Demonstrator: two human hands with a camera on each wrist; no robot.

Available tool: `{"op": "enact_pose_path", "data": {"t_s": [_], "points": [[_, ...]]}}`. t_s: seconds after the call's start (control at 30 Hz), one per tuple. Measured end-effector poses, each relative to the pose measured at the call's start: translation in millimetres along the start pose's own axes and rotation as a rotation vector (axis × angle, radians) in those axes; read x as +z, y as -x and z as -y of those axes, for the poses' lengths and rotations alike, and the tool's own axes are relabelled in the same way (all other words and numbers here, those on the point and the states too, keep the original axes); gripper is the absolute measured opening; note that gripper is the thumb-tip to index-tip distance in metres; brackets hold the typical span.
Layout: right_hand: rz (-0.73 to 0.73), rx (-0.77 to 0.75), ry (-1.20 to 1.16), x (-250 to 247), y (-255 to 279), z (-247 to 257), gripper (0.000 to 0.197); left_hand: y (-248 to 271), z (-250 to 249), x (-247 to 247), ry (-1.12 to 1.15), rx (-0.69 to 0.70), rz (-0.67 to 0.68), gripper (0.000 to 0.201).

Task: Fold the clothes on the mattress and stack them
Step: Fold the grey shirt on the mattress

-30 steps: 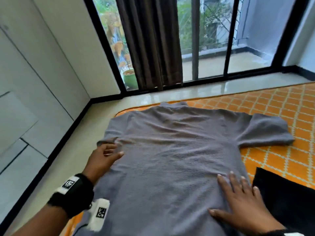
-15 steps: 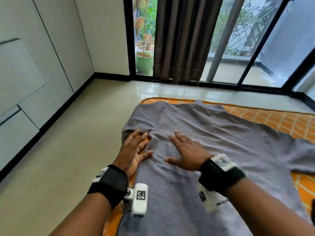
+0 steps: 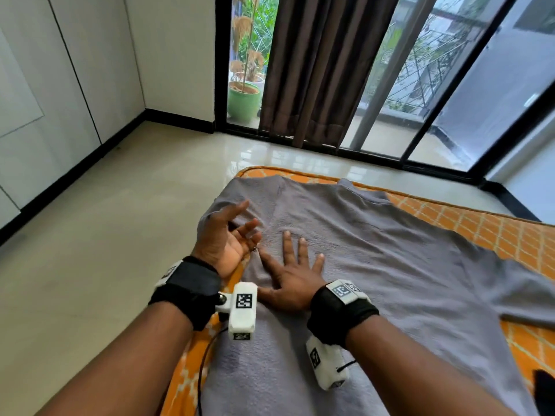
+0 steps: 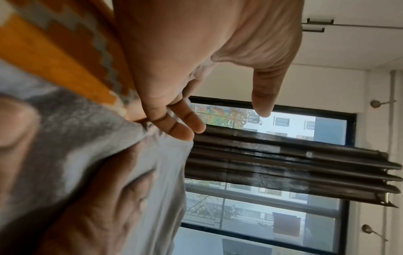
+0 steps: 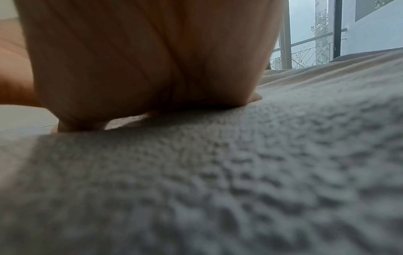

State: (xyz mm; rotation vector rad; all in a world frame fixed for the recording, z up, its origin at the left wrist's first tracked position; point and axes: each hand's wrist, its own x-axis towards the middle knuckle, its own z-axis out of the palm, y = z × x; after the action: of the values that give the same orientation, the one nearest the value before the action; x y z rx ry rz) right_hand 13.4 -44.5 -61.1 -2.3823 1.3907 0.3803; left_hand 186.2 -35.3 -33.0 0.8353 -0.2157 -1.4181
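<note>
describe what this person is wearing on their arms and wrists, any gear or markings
Both forearms are bare, no sleeves. Each wrist carries a wide black fabric wristband: left, right. Each band bears a white tag with a black square code. A white boxy camera module hangs under each wrist, left with a thin black cable, right.

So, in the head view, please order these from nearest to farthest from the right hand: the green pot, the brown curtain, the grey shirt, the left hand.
1. grey shirt: directly under the right hand.
2. left hand: just beside it, to its left.
3. and 4. brown curtain and green pot, at and beyond the window: too close to call.
</note>
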Motion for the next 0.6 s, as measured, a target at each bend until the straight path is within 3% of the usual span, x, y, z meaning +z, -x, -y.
{"op": "enact_pose_path", "data": {"t_s": [0.03,0.1,0.2,0.27,0.3,0.37,0.4,0.5,0.6], "points": [[-0.013,-0.008,-0.001,1.7,-0.7,-0.9,0.094,0.5,-4.1,1.4,0.021,0.019,0.010,0.053],[-0.030,-0.026,-0.028,0.6,0.4,-0.3,0.092,3.1,-10.6,8.5,-0.029,0.101,0.041,0.051],[-0.086,-0.034,-0.297,-6.4,-6.2,-9.0,0.071,6.6,-2.8,27.1,-0.367,0.317,0.203,0.046],[-0.314,-0.041,-0.877,-19.8,0.6,-21.6,0.049,6.2,9.0,30.0,-0.866,0.454,0.429,0.062],[-0.491,0.027,-1.235,-27.3,7.6,-32.1,0.048,6.1,15.7,28.7,-1.139,0.440,0.547,0.068],[-0.726,0.215,-1.775,-37.3,21.0,-54.4,0.065,9.6,27.0,26.4,-1.622,0.337,0.706,0.067],[-0.743,0.246,-1.915,-38.8,26.7,-66.6,0.074,13.8,29.7,27.1,-1.774,0.338,0.737,0.054],[-0.595,0.338,-1.942,-34.2,29.4,-85.9,0.082,24.2,28.4,32.8,-1.834,0.452,0.577,0.023],[-0.624,0.537,-1.577,-15.9,13.1,-97.3,0.089,25.2,23.7,30.7,-1.877,0.444,0.390,0.031]]}}
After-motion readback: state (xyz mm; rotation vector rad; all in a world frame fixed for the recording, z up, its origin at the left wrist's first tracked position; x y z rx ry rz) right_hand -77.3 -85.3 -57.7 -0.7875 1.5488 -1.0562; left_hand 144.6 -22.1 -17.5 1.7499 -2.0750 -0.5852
